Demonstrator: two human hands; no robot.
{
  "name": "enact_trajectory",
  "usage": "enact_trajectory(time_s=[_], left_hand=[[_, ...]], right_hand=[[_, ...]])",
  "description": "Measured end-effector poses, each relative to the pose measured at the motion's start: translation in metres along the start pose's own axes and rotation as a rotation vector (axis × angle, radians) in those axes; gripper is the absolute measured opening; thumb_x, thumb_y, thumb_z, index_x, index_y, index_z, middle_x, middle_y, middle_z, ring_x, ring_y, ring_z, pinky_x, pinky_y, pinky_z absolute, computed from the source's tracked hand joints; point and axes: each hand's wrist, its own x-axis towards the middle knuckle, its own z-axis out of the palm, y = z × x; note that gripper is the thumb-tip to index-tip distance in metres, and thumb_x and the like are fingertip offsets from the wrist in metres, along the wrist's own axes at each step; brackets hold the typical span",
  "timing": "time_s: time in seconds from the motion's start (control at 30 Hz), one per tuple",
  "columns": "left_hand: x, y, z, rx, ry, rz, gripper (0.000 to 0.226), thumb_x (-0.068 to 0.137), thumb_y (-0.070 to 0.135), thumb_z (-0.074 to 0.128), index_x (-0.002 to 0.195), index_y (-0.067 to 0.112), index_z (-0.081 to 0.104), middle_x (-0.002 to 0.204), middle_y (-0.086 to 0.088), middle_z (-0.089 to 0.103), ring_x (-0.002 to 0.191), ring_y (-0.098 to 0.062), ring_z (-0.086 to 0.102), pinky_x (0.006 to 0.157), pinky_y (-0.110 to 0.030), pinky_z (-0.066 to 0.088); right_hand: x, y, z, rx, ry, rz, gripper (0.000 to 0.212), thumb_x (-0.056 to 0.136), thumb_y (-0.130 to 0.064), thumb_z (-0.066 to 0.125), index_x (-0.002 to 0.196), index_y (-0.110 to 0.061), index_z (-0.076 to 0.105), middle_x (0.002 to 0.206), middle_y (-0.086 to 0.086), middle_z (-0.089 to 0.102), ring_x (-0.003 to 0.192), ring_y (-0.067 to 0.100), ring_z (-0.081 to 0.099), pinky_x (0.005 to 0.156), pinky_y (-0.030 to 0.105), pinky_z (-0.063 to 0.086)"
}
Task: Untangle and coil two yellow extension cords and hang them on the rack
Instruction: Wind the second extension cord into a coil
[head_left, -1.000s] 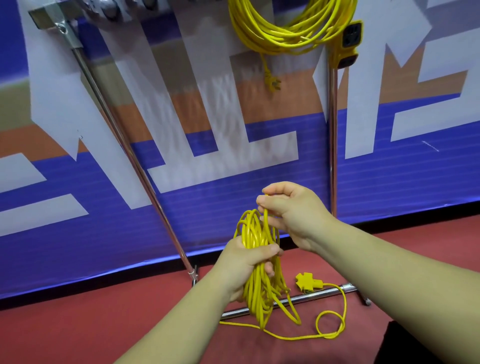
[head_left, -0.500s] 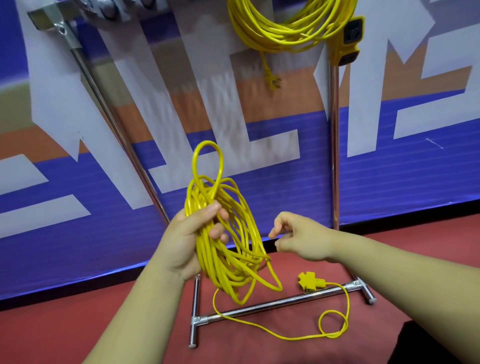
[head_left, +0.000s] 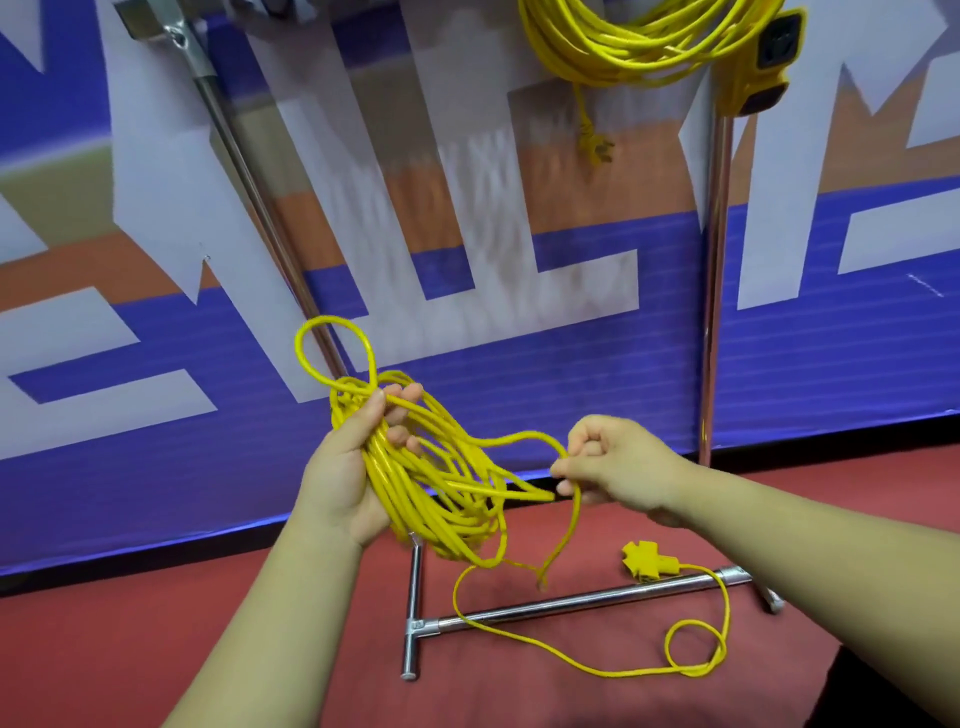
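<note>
**Q:** Where are the two cords?

**A:** One coil already hangs from the top of the rack at 1 o'clock, with its socket block beside it. The other cord is in the person's hands, just below the middle of the view. Behind it is a blue, white and orange banner.

**Q:** What are the hands doing?

**A:** The left hand, at 8 o'clock from centre, is curled round a loose bundle of loops. One loop sticks up above it toward 11 o'clock. The right hand, at 4 o'clock, pinches a single strand just beside the bundle. The tail drops to the red floor and crosses the rack's base bar. It then curls into a small ring at 5 o'clock and ends in a yellow end piece near the bar.

**Q:** How will the cord handle?

**A:** It looks thin, light and limp, with a little spring, since the loops splay to uneven sizes rather than lying together. The jacket seems smooth, so strands could slide across one another. I cannot tell whether any are knotted inside the bundle.

**Q:** Where is the best place to take hold?

**A:** Probably the left hand should grip all the loops together at their top. The right hand can then feed in the free strand close to the bundle. The end piece may snag on the base bar as the tail is drawn up.
</note>
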Motion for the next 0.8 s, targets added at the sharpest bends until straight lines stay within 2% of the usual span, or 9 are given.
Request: enact_trajectory(time_s=[0.1, 0.2, 0.3, 0.4, 0.47, 0.57, 0.67, 0.73, 0.8], left_hand=[[0.01, -0.01, -0.017, 0.145, 0.239, -0.026, 0.012, 0.089, 0.019, 0.066, 0.085, 0.007, 0.068, 0.075, -0.004, 0.064, 0.046, -0.007, 0.057, 0.049, -0.022, 0.052], [0.017, -0.018, -0.031, 0.283, 0.423, -0.066, 0.011, 0.091, 0.015, 0.069, 0.082, 0.01, 0.063, 0.066, -0.003, 0.062, 0.046, -0.009, 0.057, 0.051, -0.026, 0.055], [0.02, -0.018, -0.034, 0.249, 0.469, -0.167, 0.018, 0.092, 0.017, 0.068, 0.077, 0.012, 0.059, 0.057, 0.0, 0.053, 0.044, -0.011, 0.053, 0.048, -0.025, 0.053], [0.015, -0.016, -0.026, 0.159, 0.414, -0.233, 0.025, 0.094, 0.019, 0.064, 0.071, 0.014, 0.054, 0.053, 0.001, 0.048, 0.04, -0.011, 0.049, 0.045, -0.022, 0.05], [0.01, -0.014, -0.018, 0.119, 0.331, -0.247, 0.028, 0.095, 0.02, 0.06, 0.069, 0.013, 0.053, 0.05, 0.002, 0.046, 0.037, -0.011, 0.047, 0.044, -0.021, 0.048], [0.002, -0.009, -0.004, 0.078, 0.192, -0.226, 0.032, 0.096, 0.025, 0.057, 0.067, 0.014, 0.051, 0.05, 0.002, 0.043, 0.039, -0.012, 0.047, 0.048, -0.023, 0.05], [-0.001, -0.006, 0.004, 0.01, 0.109, -0.134, 0.04, 0.1, 0.025, 0.05, 0.061, 0.014, 0.053, 0.052, 0.003, 0.045, 0.039, -0.01, 0.049, 0.047, -0.02, 0.05], [-0.002, -0.006, 0.007, -0.003, 0.081, -0.084, 0.045, 0.1, 0.024, 0.049, 0.057, 0.016, 0.059, 0.054, 0.004, 0.048, 0.042, -0.008, 0.052, 0.049, -0.02, 0.051], [0.001, -0.008, 0.006, 0.017, 0.085, -0.056, 0.047, 0.1, 0.024, 0.05, 0.056, 0.015, 0.062, 0.054, 0.004, 0.05, 0.044, -0.008, 0.053, 0.051, -0.021, 0.052]], right_hand=[[0.006, -0.005, -0.004, 0.062, 0.261, 0.033, 0.015, 0.083, 0.001, 0.071, 0.088, -0.006, 0.058, 0.075, 0.017, 0.069, 0.061, 0.021, 0.068, 0.065, 0.037, 0.058], [0.015, 0.005, -0.008, 0.001, 0.452, 0.072, 0.009, 0.08, -0.001, 0.069, 0.083, -0.005, 0.061, 0.075, 0.018, 0.071, 0.055, 0.021, 0.069, 0.061, 0.038, 0.058], [0.02, 0.013, -0.01, -0.025, 0.565, 0.097, 0.008, 0.08, -0.004, 0.068, 0.078, -0.01, 0.062, 0.069, 0.013, 0.071, 0.055, 0.023, 0.072, 0.066, 0.046, 0.061], [0.02, 0.017, -0.013, -0.103, 0.587, 0.143, 0.008, 0.081, -0.002, 0.067, 0.077, -0.008, 0.064, 0.067, 0.012, 0.071, 0.054, 0.021, 0.072, 0.064, 0.046, 0.062], [0.018, 0.019, -0.016, -0.236, 0.508, 0.199, 0.009, 0.081, -0.002, 0.067, 0.075, -0.009, 0.065, 0.063, 0.009, 0.072, 0.055, 0.019, 0.071, 0.065, 0.043, 0.063], [0.012, 0.016, -0.019, -0.625, 0.236, 0.238, 0.015, 0.083, -0.007, 0.066, 0.072, -0.018, 0.066, 0.072, 0.004, 0.072, 0.064, 0.018, 0.071, 0.067, 0.031, 0.062], [-0.001, 0.01, -0.011, -0.886, -0.055, 0.223, 0.01, 0.084, -0.008, 0.063, 0.084, -0.013, 0.072, 0.078, 0.006, 0.076, 0.051, 0.005, 0.065, 0.053, 0.017, 0.053], [-0.011, 0.005, -0.003, -0.975, -0.204, 0.154, 0.014, 0.082, -0.006, 0.061, 0.086, -0.013, 0.073, 0.075, 0.005, 0.077, 0.045, 0.0, 0.062, 0.051, 0.016, 0.049], [-0.02, -0.003, 0.001, -1.014, -0.281, 0.062, 0.012, 0.082, -0.009, 0.062, 0.086, -0.016, 0.071, 0.062, -0.005, 0.072, 0.052, 0.003, 0.067, 0.057, 0.021, 0.054]])
